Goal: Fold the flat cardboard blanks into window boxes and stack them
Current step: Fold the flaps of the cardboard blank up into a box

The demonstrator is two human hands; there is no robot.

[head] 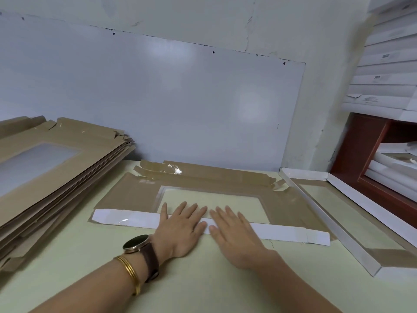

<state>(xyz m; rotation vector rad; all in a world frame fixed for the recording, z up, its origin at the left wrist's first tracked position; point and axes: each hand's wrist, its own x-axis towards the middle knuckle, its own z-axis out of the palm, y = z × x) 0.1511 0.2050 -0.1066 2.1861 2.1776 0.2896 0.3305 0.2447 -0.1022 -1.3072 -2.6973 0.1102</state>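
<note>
Head view: left hand (182, 227) and right hand (234, 233), fingers straight, press flat on the near flap (126, 219) to crease it. Beyond lies the blank (126, 195) on the table (67, 256), with a folded box (352, 240) waiting rightward.

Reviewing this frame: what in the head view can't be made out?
Stack of blanks: head view, cut by the left edge; uncountable.
White flap: head view, middle covered by the left hand and right hand.
Labels on the white stack: head view, too small and blurred to read.
Folded box: head view, near corner runs off the right edge.
</note>
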